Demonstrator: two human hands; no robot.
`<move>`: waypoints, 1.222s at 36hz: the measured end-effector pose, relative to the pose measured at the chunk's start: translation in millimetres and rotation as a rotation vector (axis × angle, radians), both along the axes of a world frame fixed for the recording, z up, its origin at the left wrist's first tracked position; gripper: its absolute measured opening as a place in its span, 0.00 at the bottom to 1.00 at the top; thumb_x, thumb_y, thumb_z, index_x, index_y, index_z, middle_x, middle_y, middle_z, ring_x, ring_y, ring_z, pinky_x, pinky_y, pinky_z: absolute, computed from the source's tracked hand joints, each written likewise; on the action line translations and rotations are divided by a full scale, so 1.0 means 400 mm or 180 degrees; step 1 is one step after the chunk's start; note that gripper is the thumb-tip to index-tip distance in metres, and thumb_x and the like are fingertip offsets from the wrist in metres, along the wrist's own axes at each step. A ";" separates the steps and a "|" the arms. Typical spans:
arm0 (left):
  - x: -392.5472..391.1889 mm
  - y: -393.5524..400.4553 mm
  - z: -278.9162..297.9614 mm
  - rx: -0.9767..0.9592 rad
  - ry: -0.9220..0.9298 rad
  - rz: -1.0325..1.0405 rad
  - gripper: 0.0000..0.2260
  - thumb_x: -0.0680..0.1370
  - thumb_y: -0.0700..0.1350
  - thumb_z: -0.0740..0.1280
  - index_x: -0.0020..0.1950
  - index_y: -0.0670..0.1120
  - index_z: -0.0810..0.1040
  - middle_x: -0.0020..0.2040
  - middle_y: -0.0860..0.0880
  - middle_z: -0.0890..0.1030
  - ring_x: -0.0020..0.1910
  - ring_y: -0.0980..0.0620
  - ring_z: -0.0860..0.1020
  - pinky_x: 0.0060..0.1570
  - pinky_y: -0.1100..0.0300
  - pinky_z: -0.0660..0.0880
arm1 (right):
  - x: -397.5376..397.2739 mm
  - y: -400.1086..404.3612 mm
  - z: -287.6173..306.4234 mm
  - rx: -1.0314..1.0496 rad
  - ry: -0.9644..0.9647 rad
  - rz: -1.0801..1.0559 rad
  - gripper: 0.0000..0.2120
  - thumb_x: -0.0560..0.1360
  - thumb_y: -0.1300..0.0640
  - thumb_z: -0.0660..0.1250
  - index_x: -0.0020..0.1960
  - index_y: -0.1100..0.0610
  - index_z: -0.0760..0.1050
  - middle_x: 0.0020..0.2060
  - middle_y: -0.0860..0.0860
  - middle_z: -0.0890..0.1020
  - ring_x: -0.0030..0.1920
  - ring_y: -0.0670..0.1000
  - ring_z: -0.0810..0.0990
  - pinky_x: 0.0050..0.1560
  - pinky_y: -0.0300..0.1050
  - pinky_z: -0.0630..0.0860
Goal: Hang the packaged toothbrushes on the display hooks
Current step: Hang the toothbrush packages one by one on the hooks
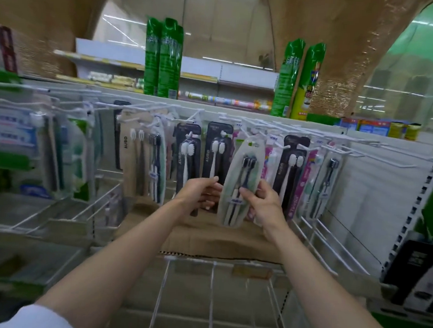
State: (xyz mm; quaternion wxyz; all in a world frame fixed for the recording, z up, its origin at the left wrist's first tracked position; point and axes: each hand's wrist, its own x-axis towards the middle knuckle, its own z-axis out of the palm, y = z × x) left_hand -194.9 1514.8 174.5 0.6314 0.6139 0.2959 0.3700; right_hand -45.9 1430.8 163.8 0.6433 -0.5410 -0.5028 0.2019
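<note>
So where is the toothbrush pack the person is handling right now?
In the head view, centre frame: the pale toothbrush pack is tilted between the left hand and right hand, in front of the hanging black packs.

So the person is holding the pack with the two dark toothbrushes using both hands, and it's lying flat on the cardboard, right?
Not quite. The head view shows the left hand and right hand holding the toothbrush pack up in front of the display hooks, nearly upright and tilted a little. It is not lying flat on the cardboard, which sits below it.
</note>
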 end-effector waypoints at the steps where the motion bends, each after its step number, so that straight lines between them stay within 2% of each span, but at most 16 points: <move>1: -0.001 0.001 0.001 0.0004 -0.0014 -0.0002 0.12 0.79 0.49 0.62 0.41 0.43 0.80 0.38 0.47 0.83 0.40 0.51 0.80 0.46 0.60 0.75 | 0.002 0.003 -0.005 0.0008 0.0031 -0.0028 0.07 0.75 0.59 0.68 0.50 0.48 0.75 0.39 0.47 0.80 0.25 0.36 0.75 0.25 0.28 0.70; 5: -0.009 0.007 0.004 0.0021 -0.0023 -0.0051 0.12 0.78 0.49 0.63 0.41 0.44 0.80 0.35 0.50 0.84 0.39 0.52 0.82 0.46 0.59 0.76 | 0.002 0.007 -0.013 -0.0032 -0.0030 -0.0131 0.06 0.75 0.55 0.68 0.49 0.46 0.75 0.41 0.47 0.81 0.25 0.36 0.75 0.26 0.28 0.70; 8: -0.015 0.010 0.005 0.0071 0.0021 -0.0110 0.11 0.78 0.49 0.63 0.43 0.44 0.80 0.37 0.49 0.85 0.40 0.51 0.82 0.49 0.58 0.77 | 0.004 0.010 -0.012 -0.0053 -0.0062 -0.0222 0.05 0.75 0.53 0.68 0.50 0.45 0.75 0.46 0.50 0.82 0.31 0.39 0.76 0.30 0.32 0.72; 9: -0.016 0.010 0.006 0.0086 0.0041 -0.0137 0.11 0.78 0.49 0.63 0.44 0.44 0.80 0.38 0.49 0.85 0.41 0.51 0.82 0.49 0.57 0.76 | 0.005 0.012 -0.012 -0.0058 -0.0059 -0.0241 0.05 0.75 0.53 0.68 0.50 0.45 0.75 0.48 0.51 0.83 0.35 0.41 0.77 0.33 0.36 0.74; 11: -0.017 0.008 0.009 0.0104 0.0065 -0.0197 0.10 0.78 0.48 0.62 0.47 0.43 0.80 0.40 0.49 0.85 0.43 0.50 0.82 0.49 0.58 0.76 | 0.005 0.018 -0.011 -0.0123 -0.0067 -0.0329 0.04 0.75 0.54 0.68 0.49 0.47 0.75 0.49 0.52 0.83 0.45 0.49 0.81 0.46 0.48 0.79; 13: -0.017 0.007 0.011 0.0124 0.0093 -0.0200 0.09 0.78 0.46 0.62 0.50 0.42 0.79 0.44 0.48 0.84 0.45 0.51 0.82 0.48 0.59 0.76 | 0.003 0.027 -0.002 -0.0240 -0.0096 -0.0504 0.04 0.75 0.55 0.68 0.45 0.48 0.73 0.46 0.50 0.82 0.50 0.53 0.81 0.56 0.55 0.77; 16: -0.016 0.013 0.010 0.0111 0.0162 -0.0108 0.09 0.78 0.45 0.64 0.54 0.42 0.78 0.48 0.46 0.83 0.46 0.51 0.82 0.47 0.60 0.77 | 0.002 0.045 0.027 -0.0515 -0.0318 -0.0828 0.06 0.75 0.53 0.68 0.45 0.52 0.72 0.44 0.51 0.80 0.49 0.54 0.80 0.53 0.51 0.77; 20: -0.015 0.023 0.003 0.0316 0.0503 -0.0022 0.09 0.79 0.42 0.63 0.57 0.40 0.76 0.47 0.46 0.82 0.43 0.53 0.81 0.43 0.62 0.77 | 0.010 0.062 0.058 -0.0978 -0.0925 -0.1127 0.11 0.77 0.50 0.64 0.51 0.57 0.71 0.46 0.52 0.77 0.47 0.53 0.75 0.47 0.45 0.70; 26: -0.025 0.028 0.002 0.0503 0.0767 -0.0001 0.07 0.80 0.40 0.61 0.55 0.39 0.75 0.44 0.45 0.80 0.38 0.53 0.79 0.33 0.66 0.76 | 0.036 0.100 0.078 -0.1375 -0.1403 -0.1258 0.14 0.77 0.48 0.63 0.52 0.59 0.71 0.45 0.54 0.77 0.47 0.55 0.77 0.45 0.46 0.70; 32: -0.056 0.045 -0.003 0.0679 0.0846 0.0027 0.07 0.80 0.39 0.61 0.55 0.40 0.75 0.42 0.45 0.80 0.38 0.53 0.80 0.33 0.67 0.77 | 0.035 0.094 0.053 -0.1590 -0.1417 -0.1295 0.18 0.77 0.44 0.61 0.54 0.59 0.69 0.46 0.56 0.78 0.46 0.58 0.79 0.49 0.57 0.78; 35: -0.081 0.060 -0.011 0.0655 0.0822 -0.0019 0.07 0.80 0.40 0.61 0.55 0.40 0.75 0.42 0.46 0.80 0.38 0.53 0.81 0.34 0.67 0.77 | 0.019 0.070 0.017 -0.1933 -0.2035 -0.1520 0.21 0.77 0.44 0.62 0.60 0.60 0.65 0.51 0.57 0.78 0.50 0.59 0.79 0.49 0.53 0.76; 36: -0.091 0.066 -0.015 0.0641 0.0811 -0.0014 0.06 0.80 0.39 0.61 0.54 0.40 0.75 0.41 0.46 0.80 0.36 0.54 0.81 0.33 0.68 0.77 | 0.011 0.064 0.003 -0.2020 -0.2237 -0.1524 0.19 0.78 0.46 0.61 0.60 0.60 0.66 0.52 0.57 0.78 0.51 0.59 0.78 0.48 0.50 0.73; 38: -0.108 0.077 -0.022 0.0616 0.0771 -0.0002 0.06 0.80 0.39 0.61 0.53 0.40 0.75 0.40 0.45 0.80 0.32 0.57 0.80 0.29 0.68 0.74 | 0.002 0.061 -0.021 -0.2033 -0.2443 -0.1407 0.10 0.79 0.50 0.61 0.51 0.58 0.69 0.47 0.56 0.79 0.48 0.58 0.78 0.46 0.50 0.73; 40: -0.121 0.084 -0.028 0.0681 0.0788 0.0078 0.06 0.80 0.40 0.61 0.53 0.40 0.76 0.40 0.46 0.80 0.32 0.57 0.79 0.29 0.69 0.72 | -0.010 0.066 -0.030 -0.1925 -0.2493 -0.1371 0.10 0.79 0.52 0.61 0.44 0.58 0.73 0.43 0.55 0.80 0.46 0.57 0.79 0.47 0.51 0.76; 42: -0.128 0.092 -0.032 0.0838 0.0748 0.0337 0.06 0.79 0.42 0.62 0.52 0.41 0.76 0.40 0.47 0.79 0.33 0.55 0.77 0.31 0.68 0.73 | -0.020 0.077 -0.026 -0.1702 -0.2415 -0.1264 0.11 0.79 0.52 0.61 0.44 0.57 0.77 0.40 0.54 0.82 0.44 0.55 0.80 0.49 0.52 0.78; 44: -0.127 0.097 -0.034 0.1045 0.0506 0.0769 0.05 0.79 0.43 0.63 0.49 0.42 0.76 0.39 0.47 0.78 0.36 0.53 0.76 0.37 0.63 0.74 | -0.034 0.090 -0.014 -0.1402 -0.2181 -0.1080 0.09 0.79 0.53 0.61 0.48 0.55 0.78 0.43 0.52 0.82 0.46 0.53 0.81 0.51 0.52 0.78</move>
